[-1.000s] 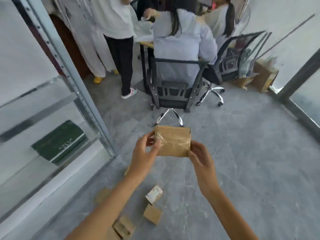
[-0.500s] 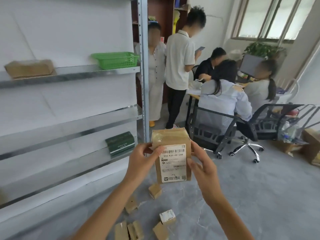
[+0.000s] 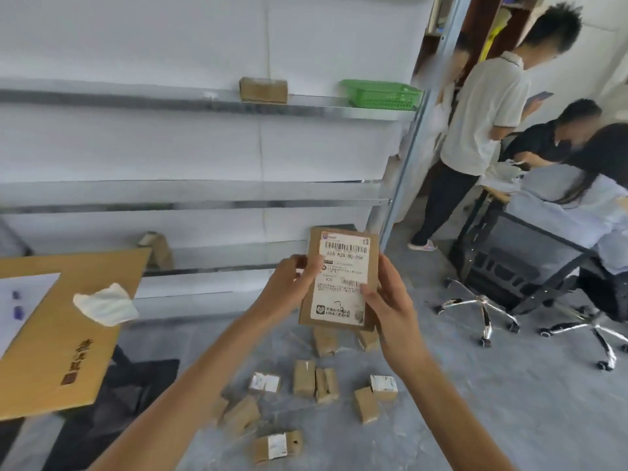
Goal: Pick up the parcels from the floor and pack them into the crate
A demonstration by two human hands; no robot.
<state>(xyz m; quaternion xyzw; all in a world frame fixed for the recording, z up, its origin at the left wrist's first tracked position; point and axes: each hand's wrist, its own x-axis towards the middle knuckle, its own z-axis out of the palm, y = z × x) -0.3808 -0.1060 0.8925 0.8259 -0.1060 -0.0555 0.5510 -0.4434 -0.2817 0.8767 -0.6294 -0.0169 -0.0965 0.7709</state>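
Parcel (image 3: 339,283) now turned label-forward, left hand (image 3: 292,283), right hand (image 3: 390,302) pinching its edges

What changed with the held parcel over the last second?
The parcel was turned from its plain taped side to upright, label facing the camera. Nothing was let go: the left hand and right hand kept their grip on its sides. The loose parcels stayed on the floor.

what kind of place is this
Likely a small shipping office or stockroom: metal shelves, small parcels scattered on the floor, a labelled parcel held up, and office chairs.
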